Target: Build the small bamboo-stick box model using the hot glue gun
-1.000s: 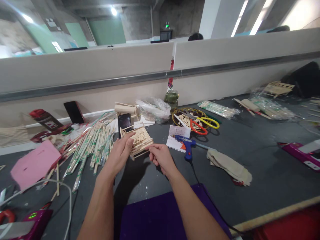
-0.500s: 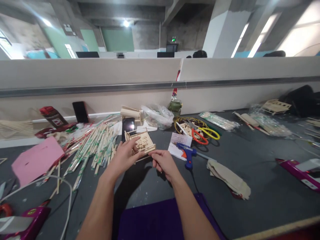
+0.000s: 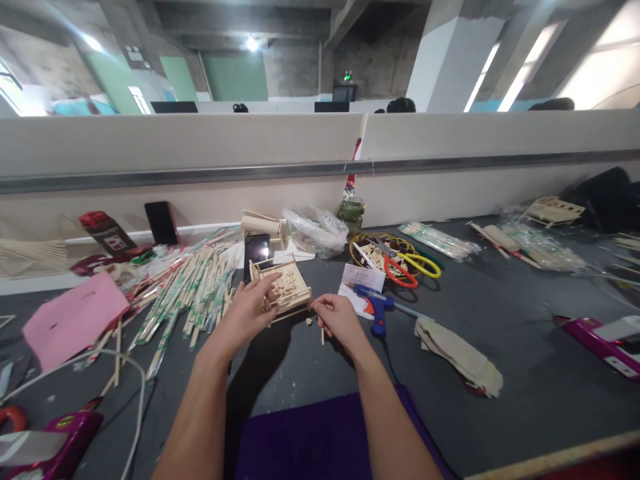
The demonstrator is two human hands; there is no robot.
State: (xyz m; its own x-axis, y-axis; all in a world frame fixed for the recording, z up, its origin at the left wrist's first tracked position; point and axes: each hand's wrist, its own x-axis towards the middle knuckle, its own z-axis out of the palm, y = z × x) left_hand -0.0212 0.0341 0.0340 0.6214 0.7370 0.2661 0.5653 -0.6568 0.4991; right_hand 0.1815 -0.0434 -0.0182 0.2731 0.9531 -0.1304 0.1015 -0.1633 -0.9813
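Note:
A small model made of thin wooden sticks [image 3: 293, 283], tray-like with low railings and small wooden bits on its floor, stands on the dark table in front of me. My left hand [image 3: 253, 310] grips its left side, fingers over the edge and thumb near the front. Just off the model's front right corner, my right hand [image 3: 337, 317] is closed in a pinch. A short wooden stick [image 3: 323, 337] pokes out below its fingers; the pinching fingertips hide anything smaller. Between the hands, a small wooden piece [image 3: 309, 321] lies on the table.
Right of my hand lie a blue glue gun [image 3: 377, 310] on paper and a glove [image 3: 457, 357]. Behind are a basket [image 3: 373, 240] with scissors [image 3: 407, 270] and a plastic bag [image 3: 317, 230]. Wrapped sticks [image 3: 185, 293] spread leftward. A purple mat [image 3: 300, 437] lies in front.
My right hand has moved slightly right, away from the model's corner. The small wooden piece and the stick under my fingers now show. My left thumb has drawn back along the model's front.

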